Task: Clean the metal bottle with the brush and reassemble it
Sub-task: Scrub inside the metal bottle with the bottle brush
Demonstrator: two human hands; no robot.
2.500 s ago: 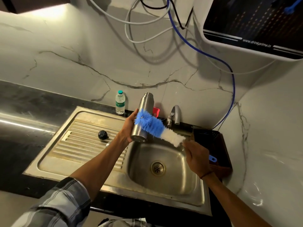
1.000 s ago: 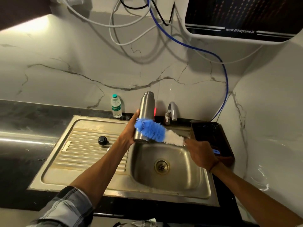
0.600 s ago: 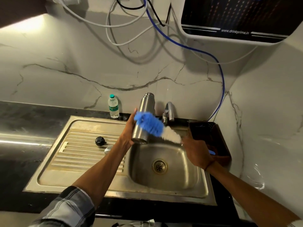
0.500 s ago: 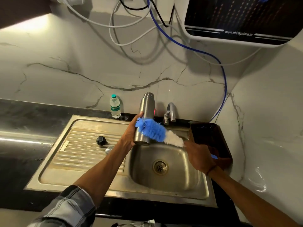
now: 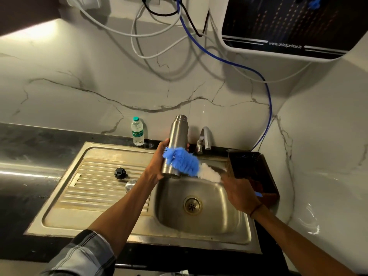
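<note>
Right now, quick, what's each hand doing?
Left hand: holding the bottle above the sink.
Right hand: holding the brush against the bottle's side.

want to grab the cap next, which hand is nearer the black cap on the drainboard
Left. The left hand grips the metal bottle just right of the black cap. The right hand holds the brush beyond the bottle, farther away.

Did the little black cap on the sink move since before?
No. The black cap lies on the ribbed drainboard, left of the basin and in front of the plastic water bottle, same as earlier. Only the camera shifted.
</note>
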